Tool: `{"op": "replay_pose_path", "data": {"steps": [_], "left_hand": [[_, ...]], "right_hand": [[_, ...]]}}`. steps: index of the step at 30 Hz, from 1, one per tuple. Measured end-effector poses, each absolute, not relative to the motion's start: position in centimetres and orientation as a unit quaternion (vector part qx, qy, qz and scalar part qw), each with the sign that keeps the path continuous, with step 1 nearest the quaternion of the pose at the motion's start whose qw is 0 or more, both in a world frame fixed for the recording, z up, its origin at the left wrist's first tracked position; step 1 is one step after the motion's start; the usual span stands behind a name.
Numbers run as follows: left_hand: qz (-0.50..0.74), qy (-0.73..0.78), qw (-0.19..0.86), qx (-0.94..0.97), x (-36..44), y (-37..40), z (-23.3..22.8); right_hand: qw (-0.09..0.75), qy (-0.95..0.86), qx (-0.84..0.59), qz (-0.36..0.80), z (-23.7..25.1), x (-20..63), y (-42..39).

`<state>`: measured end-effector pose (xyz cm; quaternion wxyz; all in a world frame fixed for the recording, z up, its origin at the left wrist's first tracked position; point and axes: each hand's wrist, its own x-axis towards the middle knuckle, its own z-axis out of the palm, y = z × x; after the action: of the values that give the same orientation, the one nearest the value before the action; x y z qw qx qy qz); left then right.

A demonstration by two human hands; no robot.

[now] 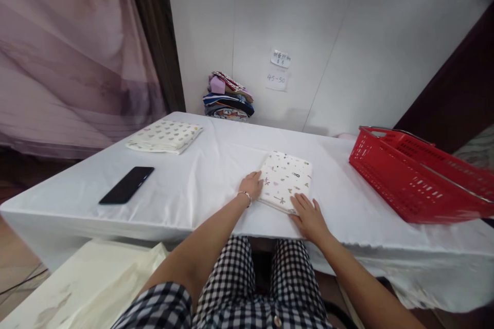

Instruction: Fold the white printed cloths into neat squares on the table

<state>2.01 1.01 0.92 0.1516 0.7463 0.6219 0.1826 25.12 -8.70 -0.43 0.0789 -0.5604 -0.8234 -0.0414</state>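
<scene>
A folded white cloth (pixel 285 180) with small coloured prints lies flat on the table in front of me. My left hand (pixel 251 185) rests against its left edge, fingers stretched along the side, a bracelet around the wrist. At the near right corner is my right hand (pixel 310 217), its fingers laid flat on the fabric and the thumb apart. Both hands touch the cloth without gripping it. Farther left, a second folded cloth (pixel 165 136) with a printed pattern sits by the table's far left corner.
A black phone (pixel 127 185) lies on the left of the white-covered table (pixel 216 164). On the right stands a red plastic basket (pixel 409 180) with metal handles. Folded fabrics (pixel 228 100) are piled behind the table, against the wall. A pale surface (pixel 100 277) is at my lower left.
</scene>
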Motion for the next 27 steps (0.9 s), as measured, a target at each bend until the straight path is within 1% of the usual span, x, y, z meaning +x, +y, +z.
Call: {"op": "replay_pose_path", "data": {"steps": [4, 5, 7, 9, 10, 12, 15, 17, 20, 24, 27], "left_hand": [[0.188, 0.655, 0.171, 0.711, 3.3, -1.6, 1.5], [0.184, 0.65, 0.178, 0.716, 4.0, -2.5, 1.5], [0.173, 0.624, 0.2, 0.735, 5.2, -4.1, 1.3], [0.177, 0.586, 0.238, 0.754, 6.0, -5.2, 1.0], [0.19, 0.576, 0.259, 0.752, 6.1, -5.4, 0.9], [0.228, 0.584, 0.286, 0.725, 5.6, -4.9, 0.7], [0.267, 0.627, 0.28, 0.677, 4.0, -2.5, 0.7], [0.276, 0.638, 0.271, 0.666, 3.2, -0.4, 0.8], [0.289, 0.645, 0.261, 0.657, 3.0, 2.3, 0.7], [0.297, 0.652, 0.236, 0.657, 3.5, 4.7, 0.8], [0.291, 0.658, 0.227, 0.656, 3.5, 6.3, 1.2]], "right_hand": [[0.094, -0.837, -0.534, -0.069, -1.3, 29.7, -7.5], [0.092, -0.828, -0.547, -0.081, -1.2, 31.0, -6.9], [0.098, -0.774, -0.617, -0.105, -0.7, 33.4, -5.6], [0.123, -0.722, -0.671, -0.117, 0.0, 34.9, -4.7], [0.14, -0.717, -0.672, -0.118, 0.2, 35.1, -4.5], [0.179, -0.747, -0.631, -0.112, 0.6, 34.1, -4.6], [0.219, -0.799, -0.555, -0.078, 0.6, 30.2, -5.9], [0.214, -0.822, -0.525, -0.053, 0.5, 27.4, -6.8], [0.177, -0.849, -0.496, -0.041, 0.3, 24.7, -7.6], [0.141, -0.859, -0.49, -0.051, -0.3, 23.9, -7.5], [0.149, -0.856, -0.491, -0.066, -0.9, 24.0, -7.2]]}}
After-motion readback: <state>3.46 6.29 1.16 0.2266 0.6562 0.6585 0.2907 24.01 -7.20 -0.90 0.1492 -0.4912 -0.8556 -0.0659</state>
